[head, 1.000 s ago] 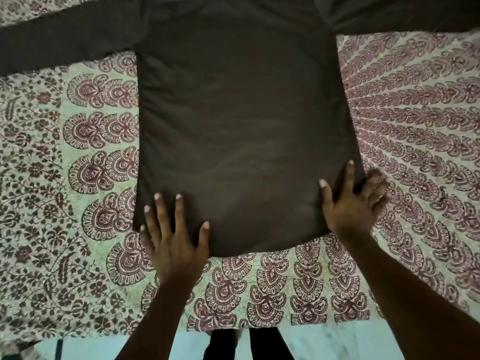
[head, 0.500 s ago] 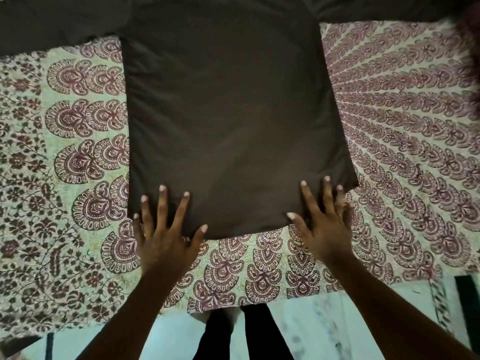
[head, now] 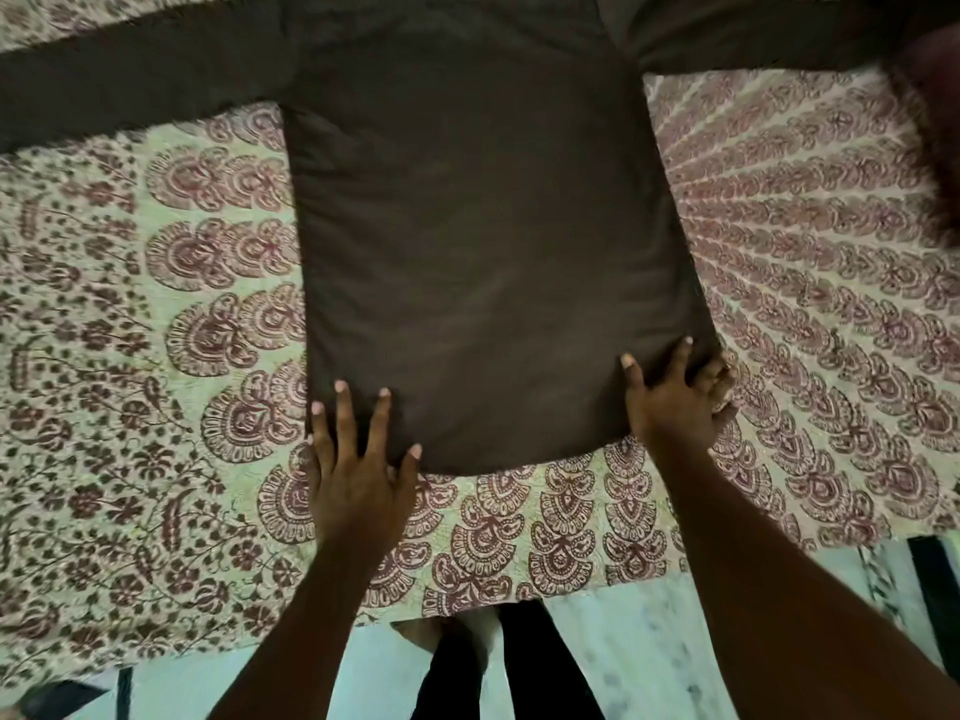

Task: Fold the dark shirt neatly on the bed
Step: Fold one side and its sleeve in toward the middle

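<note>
The dark shirt (head: 483,252) lies flat on the bed (head: 519,558), its body running away from the person and its lower hem nearest the bed's near edge. One sleeve (head: 130,90) extends straight out to the person's left. The other sleeve (head: 753,39) extends to the right and runs out of view at the top corner. The cloth is smooth across the body, with faint creases only.

The bed carries a patterned bedspread (head: 156,356) printed in pale green and maroon, which shows on both sides of the shirt and below the hem.

Left hand (head: 358,475): placed palm down on the left corner of the hem. Fingers (head: 343,407) are straight and spread, resting on the cloth; the heel of the hand sits on the bedspread.

Right hand (head: 675,402): placed at the right corner of the hem. Thumb and forefinger lie on top of the cloth. The remaining fingers are curled at the shirt's side edge, gripping the corner.

A pale floor (head: 623,646) shows beyond the bed's near edge.
</note>
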Motion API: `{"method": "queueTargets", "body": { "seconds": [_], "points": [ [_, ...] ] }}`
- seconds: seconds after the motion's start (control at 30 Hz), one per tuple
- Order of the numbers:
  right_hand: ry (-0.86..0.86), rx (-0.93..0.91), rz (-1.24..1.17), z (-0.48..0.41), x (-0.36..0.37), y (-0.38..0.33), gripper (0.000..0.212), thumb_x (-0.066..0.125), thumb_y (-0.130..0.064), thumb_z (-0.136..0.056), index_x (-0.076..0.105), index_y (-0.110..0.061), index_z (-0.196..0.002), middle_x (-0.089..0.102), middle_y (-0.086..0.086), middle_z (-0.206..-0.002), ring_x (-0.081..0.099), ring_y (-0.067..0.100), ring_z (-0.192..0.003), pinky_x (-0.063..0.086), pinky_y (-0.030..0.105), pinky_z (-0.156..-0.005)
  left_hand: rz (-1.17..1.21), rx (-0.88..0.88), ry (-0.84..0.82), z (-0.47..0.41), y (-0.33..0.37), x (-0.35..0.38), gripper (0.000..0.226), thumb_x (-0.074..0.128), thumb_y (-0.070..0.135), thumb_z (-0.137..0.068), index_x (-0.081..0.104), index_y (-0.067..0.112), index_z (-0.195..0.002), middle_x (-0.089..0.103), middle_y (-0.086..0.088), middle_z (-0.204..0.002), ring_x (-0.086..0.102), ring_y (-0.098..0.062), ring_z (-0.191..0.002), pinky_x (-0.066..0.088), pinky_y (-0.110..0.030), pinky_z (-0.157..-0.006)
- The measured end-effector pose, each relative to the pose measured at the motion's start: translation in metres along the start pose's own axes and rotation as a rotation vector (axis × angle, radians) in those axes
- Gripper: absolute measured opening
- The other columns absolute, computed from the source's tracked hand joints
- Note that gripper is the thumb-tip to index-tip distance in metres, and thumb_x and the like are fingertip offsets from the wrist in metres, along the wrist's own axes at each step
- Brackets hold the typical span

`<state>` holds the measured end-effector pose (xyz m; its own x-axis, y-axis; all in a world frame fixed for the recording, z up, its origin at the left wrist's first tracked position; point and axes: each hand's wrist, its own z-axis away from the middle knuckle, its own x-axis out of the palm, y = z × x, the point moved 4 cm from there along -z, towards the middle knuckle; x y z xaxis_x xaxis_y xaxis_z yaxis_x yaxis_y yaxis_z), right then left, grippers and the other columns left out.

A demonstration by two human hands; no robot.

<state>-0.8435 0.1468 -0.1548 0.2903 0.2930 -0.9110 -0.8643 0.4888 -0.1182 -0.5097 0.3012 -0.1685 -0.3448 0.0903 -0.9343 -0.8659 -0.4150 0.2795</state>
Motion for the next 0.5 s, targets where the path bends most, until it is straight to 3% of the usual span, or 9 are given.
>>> {"method": "queueTargets", "body": {
  "seconds": [0.13,0.27,0.37,0.5],
  "points": [
    [-0.004,-0.244,0.025,0.037,0.023,-0.018,0.082,0.034,-0.073,-0.097,0.001,-0.038,-0.163,-0.010,0.013,-0.172,-0.007,0.037,-0.158,0.005,0.063,-0.123,-0.042,0.002,-0.009,-0.002,-0.005,-0.010,0.070,0.042,0.058,-0.095,0.032,0.030,-0.159,0.007,-0.004,-0.173,0.012,-0.041,-0.156,0.027,-0.062,-0.118],
    [0.039,-0.214,0.070,0.070,0.042,-0.031,0.080,0.024,-0.068,-0.099,0.010,-0.025,-0.165,0.000,0.020,-0.171,0.001,0.040,-0.158,0.007,0.063,-0.125,-0.105,0.041,-0.074,-0.006,-0.016,-0.010,0.074,0.041,0.062,-0.095,0.026,0.032,-0.161,0.007,-0.005,-0.173,0.015,-0.042,-0.155,0.028,-0.062,-0.118],
    [0.097,-0.415,0.045,0.089,0.042,-0.068,0.078,0.039,-0.059,-0.097,0.024,-0.019,-0.162,0.011,0.020,-0.170,0.010,0.040,-0.157,0.009,0.056,-0.125,-0.094,0.049,-0.056,-0.012,-0.013,-0.025,0.067,0.047,0.056,-0.096,0.038,0.023,-0.154,0.032,-0.010,-0.164,0.034,-0.037,-0.147,0.030,-0.058,-0.114],
    [0.015,-0.633,-0.107,0.097,0.042,-0.145,0.064,0.057,-0.039,-0.101,0.037,-0.017,-0.157,0.022,0.015,-0.169,0.023,0.037,-0.154,0.022,0.051,-0.126,0.053,0.026,0.087,-0.045,-0.012,-0.061,0.048,0.053,0.042,-0.097,0.054,0.016,-0.138,0.056,-0.006,-0.140,0.053,-0.027,-0.126,0.038,-0.048,-0.106]
  ]
}}
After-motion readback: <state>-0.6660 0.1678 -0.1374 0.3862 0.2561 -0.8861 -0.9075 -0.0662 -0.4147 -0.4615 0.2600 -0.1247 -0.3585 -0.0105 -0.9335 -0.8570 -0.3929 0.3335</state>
